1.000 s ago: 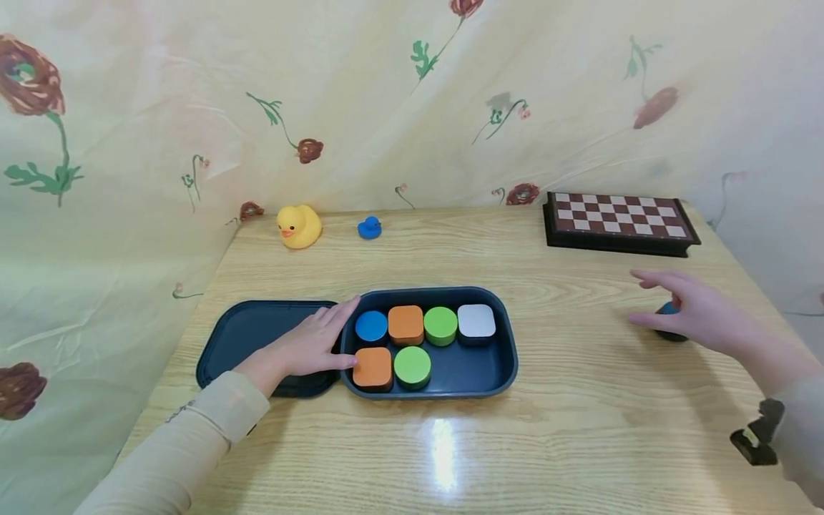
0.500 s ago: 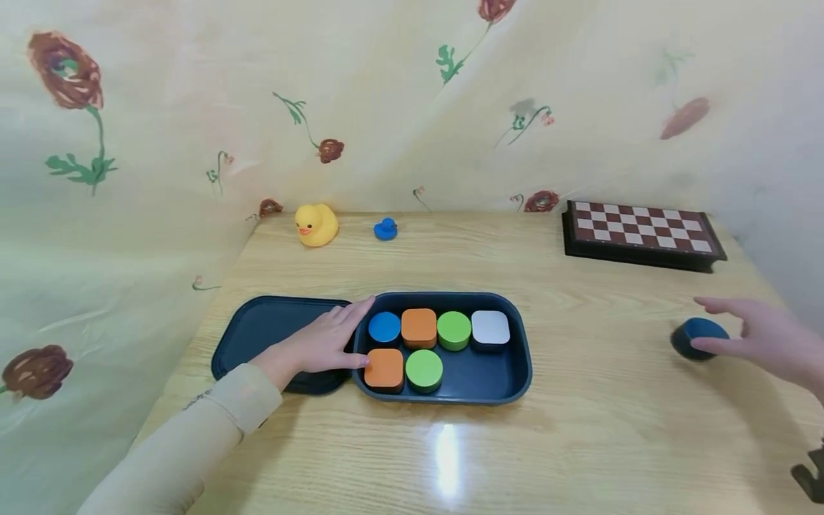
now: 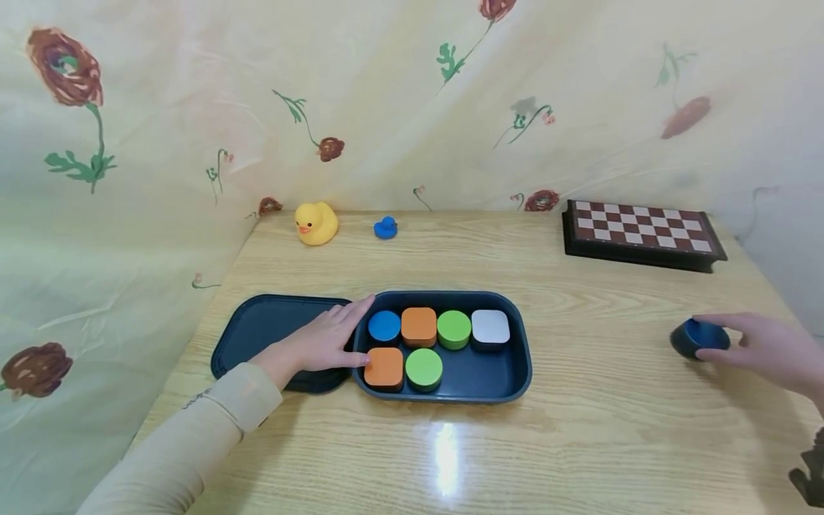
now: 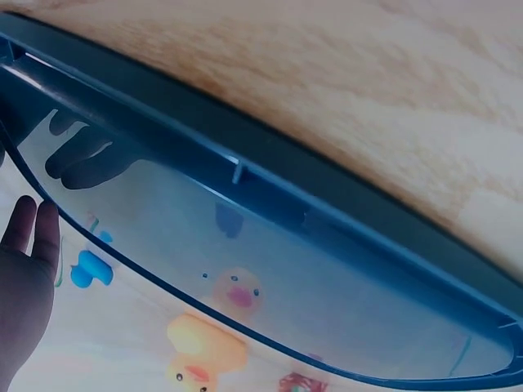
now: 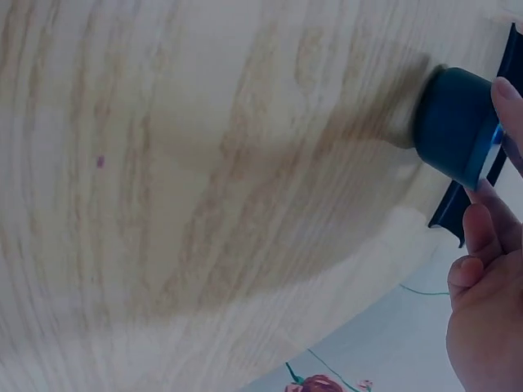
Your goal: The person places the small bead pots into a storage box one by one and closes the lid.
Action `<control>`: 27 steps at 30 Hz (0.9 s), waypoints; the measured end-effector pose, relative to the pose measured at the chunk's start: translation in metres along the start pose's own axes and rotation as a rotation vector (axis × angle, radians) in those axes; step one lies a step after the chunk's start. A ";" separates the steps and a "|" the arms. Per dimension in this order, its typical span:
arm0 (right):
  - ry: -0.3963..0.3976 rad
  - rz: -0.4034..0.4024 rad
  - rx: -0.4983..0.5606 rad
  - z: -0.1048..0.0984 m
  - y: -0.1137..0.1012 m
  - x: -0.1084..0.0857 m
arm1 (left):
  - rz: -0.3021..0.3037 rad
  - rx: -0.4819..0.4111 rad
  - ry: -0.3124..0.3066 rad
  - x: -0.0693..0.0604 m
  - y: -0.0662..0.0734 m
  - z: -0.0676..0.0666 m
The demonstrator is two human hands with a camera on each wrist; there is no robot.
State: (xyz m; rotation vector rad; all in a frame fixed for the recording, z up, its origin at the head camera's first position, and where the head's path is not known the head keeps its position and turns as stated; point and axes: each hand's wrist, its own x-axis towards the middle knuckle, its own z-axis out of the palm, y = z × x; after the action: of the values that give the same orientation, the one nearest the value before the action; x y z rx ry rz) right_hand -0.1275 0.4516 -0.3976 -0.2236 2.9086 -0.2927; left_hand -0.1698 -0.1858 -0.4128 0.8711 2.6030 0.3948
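On the right side of the table, my right hand [image 3: 766, 352] pinches a small round dark blue cup [image 3: 698, 339] by its rim, thumb on one side and fingers on the other. In the right wrist view, the cup [image 5: 453, 124] sits on the wood between the fingertips. My left hand [image 3: 325, 339] rests over the left rim of a dark blue box [image 3: 473, 383], its fingers extended and the thumb at an orange square piece [image 3: 383, 368]. Also inside are a blue round piece [image 3: 385, 326], another orange square one [image 3: 419, 325], two green round ones [image 3: 424, 369] and a white square one [image 3: 491, 326].
A dark flat lid [image 3: 267, 332] lies left of the box, partly under my left hand. Behind stand a yellow rubber duck [image 3: 317, 223] and a small blue duck [image 3: 385, 228]. A folded checkered board [image 3: 642, 232] lies at the back right, before a flowered cloth [image 3: 380, 93].
My right hand has come down at the cup and its thumb and fingers have closed on the rim. Early on, the head view shifted slightly. My left hand stays at the box.
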 end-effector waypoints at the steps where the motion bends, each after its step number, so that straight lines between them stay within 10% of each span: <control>1: -0.011 0.006 0.005 0.001 0.000 0.000 | 0.002 0.000 0.000 0.000 0.000 0.000; 27: 0.150 -0.077 0.150 0.003 -0.042 0.023 | 0.001 0.004 -0.001 0.001 0.002 0.000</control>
State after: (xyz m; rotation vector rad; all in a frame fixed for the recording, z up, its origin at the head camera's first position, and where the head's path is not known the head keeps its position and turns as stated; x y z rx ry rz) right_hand -0.1434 0.4067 -0.3959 -0.3021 3.0113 -0.5611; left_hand -0.1693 -0.1842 -0.4120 0.8737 2.6034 0.3893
